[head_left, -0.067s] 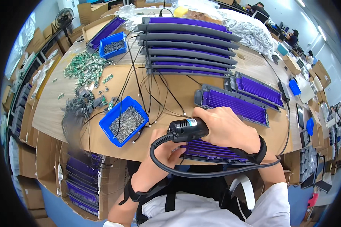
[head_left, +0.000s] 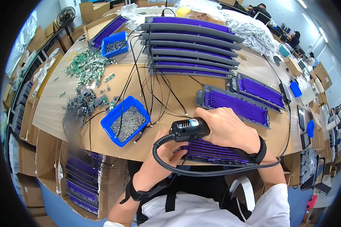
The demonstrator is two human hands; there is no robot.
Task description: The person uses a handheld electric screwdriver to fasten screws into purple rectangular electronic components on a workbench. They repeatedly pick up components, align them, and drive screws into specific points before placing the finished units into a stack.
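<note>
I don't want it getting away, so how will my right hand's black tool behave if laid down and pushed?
The black tool might roll, since its body looks rounded. Its thick cable, bowed in a wide loop, looks springy and could check that. The vented casing hints at a motor, so it may feel heavy for its size.

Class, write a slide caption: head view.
Left hand at a purple slatted panel, right hand gripping a black corded power tool.

Wood-grain table (head_left: 49, 109) bearing a brown sheet (head_left: 182, 90), green circuit boards (head_left: 83, 68), white cable heap (head_left: 250, 38)
</note>
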